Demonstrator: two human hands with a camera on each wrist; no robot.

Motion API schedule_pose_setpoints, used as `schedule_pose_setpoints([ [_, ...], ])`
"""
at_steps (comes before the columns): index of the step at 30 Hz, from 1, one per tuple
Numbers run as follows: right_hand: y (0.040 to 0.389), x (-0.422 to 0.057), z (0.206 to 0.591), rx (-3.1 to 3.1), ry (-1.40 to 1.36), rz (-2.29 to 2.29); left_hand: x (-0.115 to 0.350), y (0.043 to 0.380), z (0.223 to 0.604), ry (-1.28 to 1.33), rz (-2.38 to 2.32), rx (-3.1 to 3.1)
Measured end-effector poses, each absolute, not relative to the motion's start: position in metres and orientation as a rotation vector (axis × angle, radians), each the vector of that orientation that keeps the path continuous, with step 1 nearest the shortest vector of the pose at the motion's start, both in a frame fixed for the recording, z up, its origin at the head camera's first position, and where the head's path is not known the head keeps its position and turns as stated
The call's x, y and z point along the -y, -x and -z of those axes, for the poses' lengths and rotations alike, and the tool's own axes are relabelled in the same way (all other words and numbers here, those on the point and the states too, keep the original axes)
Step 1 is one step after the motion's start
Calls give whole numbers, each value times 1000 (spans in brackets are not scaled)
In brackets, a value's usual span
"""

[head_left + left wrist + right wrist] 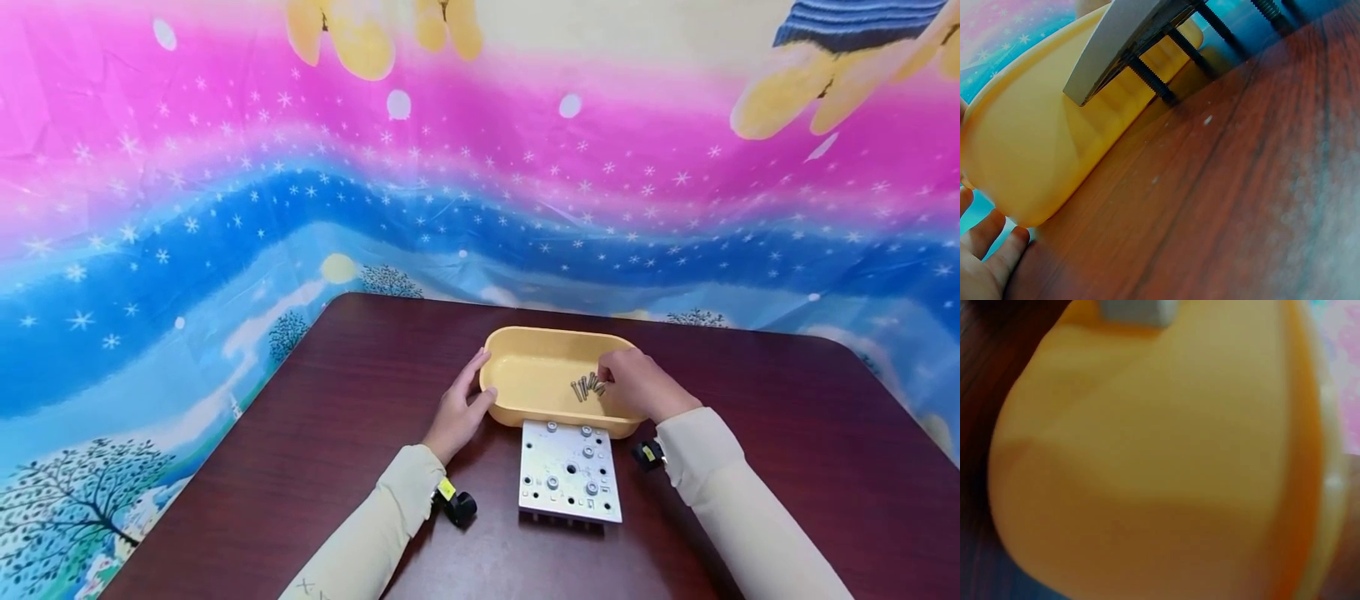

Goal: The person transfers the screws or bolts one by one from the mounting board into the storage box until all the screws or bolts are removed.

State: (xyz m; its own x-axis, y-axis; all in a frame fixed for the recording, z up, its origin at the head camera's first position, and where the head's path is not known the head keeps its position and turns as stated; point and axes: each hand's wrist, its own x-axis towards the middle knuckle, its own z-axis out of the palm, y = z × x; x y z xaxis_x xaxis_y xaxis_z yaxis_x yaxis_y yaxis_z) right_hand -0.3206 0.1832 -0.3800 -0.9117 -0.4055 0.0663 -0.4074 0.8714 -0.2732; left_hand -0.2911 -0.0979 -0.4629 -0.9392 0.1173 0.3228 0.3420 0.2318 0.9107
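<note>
A yellow oval tray (525, 379) stands on the table, with several small metal screws (581, 388) lying inside toward its right half. My left hand (459, 410) is at the tray's left end, thumb and fingers spread along the rim; the left wrist view catches its fingers (985, 234) beside the tray wall (1029, 144). Over the tray's right end reaches my right hand (641, 383), fingers bent down among the screws. I cannot tell whether its hidden fingertips pinch one. Just in front of the tray is a silver metal plate (551, 458) with holes and several socket-head bolts.
Threaded bolt shanks (1150, 78) stick out below the plate, which sits raised over the dark red wooden table (360, 383). Behind the table hangs a colourful printed cloth (480, 183). A black wrist camera (457, 504) sits beneath the left sleeve.
</note>
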Motion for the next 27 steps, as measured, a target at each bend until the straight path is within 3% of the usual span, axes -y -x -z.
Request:
schedule_pose_setpoints([
  [27,333,-176,391,3092,-752,-104,97,292,460,487,1832,2273],
])
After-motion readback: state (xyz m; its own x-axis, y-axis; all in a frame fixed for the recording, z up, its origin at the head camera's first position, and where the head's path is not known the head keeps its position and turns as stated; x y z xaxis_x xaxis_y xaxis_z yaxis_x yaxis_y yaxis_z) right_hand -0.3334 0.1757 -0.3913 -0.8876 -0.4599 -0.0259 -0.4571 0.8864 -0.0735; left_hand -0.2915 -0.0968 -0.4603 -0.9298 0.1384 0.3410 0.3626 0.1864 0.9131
